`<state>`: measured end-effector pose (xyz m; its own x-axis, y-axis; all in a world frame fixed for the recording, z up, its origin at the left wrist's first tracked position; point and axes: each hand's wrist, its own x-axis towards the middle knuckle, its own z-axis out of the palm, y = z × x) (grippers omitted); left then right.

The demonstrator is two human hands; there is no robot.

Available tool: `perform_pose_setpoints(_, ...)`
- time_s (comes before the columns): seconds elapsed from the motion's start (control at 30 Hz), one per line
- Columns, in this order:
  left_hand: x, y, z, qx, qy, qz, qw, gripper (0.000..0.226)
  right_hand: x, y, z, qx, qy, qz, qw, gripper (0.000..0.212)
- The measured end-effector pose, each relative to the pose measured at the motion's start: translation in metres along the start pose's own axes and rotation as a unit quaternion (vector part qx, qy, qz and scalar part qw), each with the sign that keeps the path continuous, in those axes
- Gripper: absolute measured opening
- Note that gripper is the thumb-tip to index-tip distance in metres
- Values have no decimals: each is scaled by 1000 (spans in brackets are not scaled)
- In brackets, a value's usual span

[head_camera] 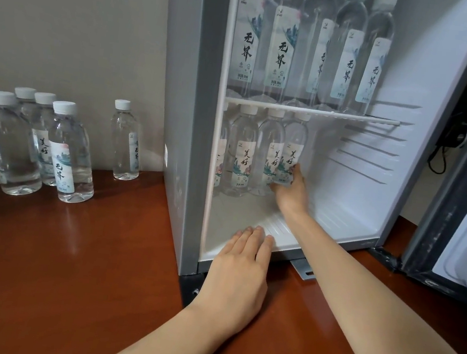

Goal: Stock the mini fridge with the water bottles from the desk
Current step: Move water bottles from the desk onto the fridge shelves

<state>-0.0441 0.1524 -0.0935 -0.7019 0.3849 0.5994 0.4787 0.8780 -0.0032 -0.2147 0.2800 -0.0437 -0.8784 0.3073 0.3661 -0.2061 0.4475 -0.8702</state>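
Bottle (pixel 291 151) in right hand (pixel 291 192) is beside other bottles (pixel 241 154).

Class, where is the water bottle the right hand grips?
Head view: the water bottle is inside the mini fridge, under the wire shelf, at the lower row's right end.

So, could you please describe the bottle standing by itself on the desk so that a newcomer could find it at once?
Start at the open fridge on the desk. Just left of its grey side, close to the wall, stands one bottle. Unlike the cluster farther left, whose bottles crowd together, it stands alone with bare desk around it.
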Motion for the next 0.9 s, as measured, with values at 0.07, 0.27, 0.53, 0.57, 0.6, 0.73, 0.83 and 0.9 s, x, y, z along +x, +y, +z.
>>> perform_pose_setpoints(0.07,0,0,-1,-1,-2,1,1000,62,2,1,1,21,13,4,1000,60)
perform_pose_setpoints(0.27,-2,-1,0,0,-3,5,1000,64,9,-5,6,75,13,18,997,68)
perform_pose_setpoints(0.53,0,-3,5,5,8,13,1000,64,30,2,7,148,11,-39,988,41)
perform_pose_setpoints(0.57,0,-3,5,5,10,13,1000,64,30,3,6,153,15,-41,987,43)
perform_pose_setpoints(0.6,-1,-3,6,4,10,13,1000,64,30,4,5,155,19,-39,987,46)
perform_pose_setpoints(0.73,-1,-4,6,4,10,13,1000,63,28,7,2,178,18,-20,984,79)
perform_pose_setpoints(0.83,-1,-5,6,0,14,17,1000,64,23,0,-1,165,-5,6,986,74)
perform_pose_setpoints(0.9,-2,-6,8,-3,16,21,1000,63,21,1,-2,175,-3,29,984,67)
